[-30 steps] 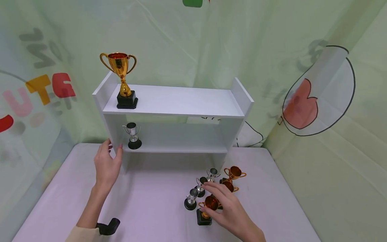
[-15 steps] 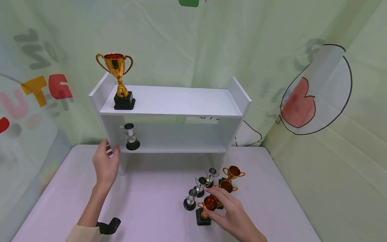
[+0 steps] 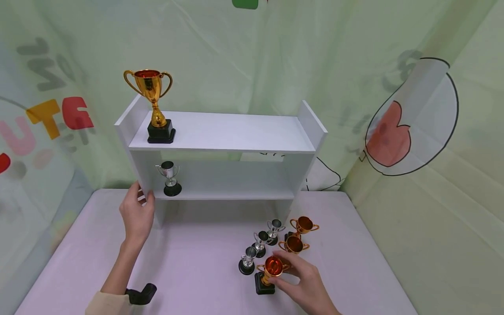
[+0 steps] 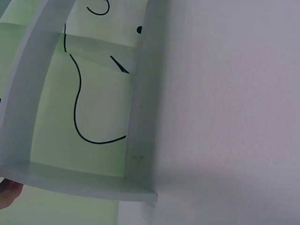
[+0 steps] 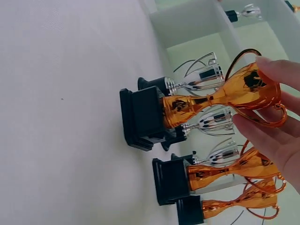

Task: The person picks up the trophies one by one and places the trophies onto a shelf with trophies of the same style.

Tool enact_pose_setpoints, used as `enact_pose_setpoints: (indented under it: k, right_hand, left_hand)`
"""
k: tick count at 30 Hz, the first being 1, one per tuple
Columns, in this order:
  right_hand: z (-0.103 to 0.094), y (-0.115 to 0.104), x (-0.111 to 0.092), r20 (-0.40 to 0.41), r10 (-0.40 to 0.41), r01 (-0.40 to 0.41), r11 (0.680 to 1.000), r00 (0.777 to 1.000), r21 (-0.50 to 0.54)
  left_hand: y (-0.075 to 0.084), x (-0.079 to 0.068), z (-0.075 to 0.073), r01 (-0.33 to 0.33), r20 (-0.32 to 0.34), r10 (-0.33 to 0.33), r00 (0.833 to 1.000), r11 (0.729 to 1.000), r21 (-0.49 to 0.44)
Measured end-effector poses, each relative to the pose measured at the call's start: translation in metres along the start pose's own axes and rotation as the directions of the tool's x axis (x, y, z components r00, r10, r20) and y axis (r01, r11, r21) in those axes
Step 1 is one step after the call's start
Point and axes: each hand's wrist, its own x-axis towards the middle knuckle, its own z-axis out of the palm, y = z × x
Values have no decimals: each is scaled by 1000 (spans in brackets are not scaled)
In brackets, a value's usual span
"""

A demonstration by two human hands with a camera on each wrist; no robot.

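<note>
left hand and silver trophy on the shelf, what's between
In the head view, the shelf's left side panel stands between the left hand and the silver trophy.

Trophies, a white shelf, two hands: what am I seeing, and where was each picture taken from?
There is no robot here, just a person's two bare hands. The wide picture comes from a camera worn on the head; the other two come from one on each wrist. On the table, three silver trophies and two gold trophies stand close together. The white shelf bears a gold cup on its top board and a silver cup on the board below, both towards its left end. The right hand holds the nearest gold trophy; the left hand touches the shelf's left side.
</note>
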Motion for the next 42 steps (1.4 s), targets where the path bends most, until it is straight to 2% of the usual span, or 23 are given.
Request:
enact_pose_setpoints:
  k: [5, 10, 17, 30, 38, 42]
  right_hand:
    - [4, 6, -1, -24, 55, -54, 997, 998, 51]
    - [9, 9, 0, -36, 129, -123, 982, 991, 146]
    - [16, 17, -1, -1, 222, -212, 932, 975, 293]
    - [22, 22, -1, -2, 251, -237, 919, 968, 316]
    - [16, 16, -4, 1, 233, -223, 932, 973, 286]
    - [12, 11, -7, 12, 197, -193, 945, 980, 262]
  left_hand:
    - [-1, 1, 0, 2, -7, -2, 1000, 1000, -2]
    - [-2, 0, 0, 8, -5, -8, 1000, 1000, -6]
    - [-2, -1, 0, 4, -4, -4, 1000, 1000, -3]
    - [0, 0, -1, 2, -7, -2, 1000, 1000, -9]
    - [-1, 0, -2, -5, -1, 5, 1000, 1000, -8]
    - [-2, 1, -2, -5, -4, 5, 1000, 1000, -12]
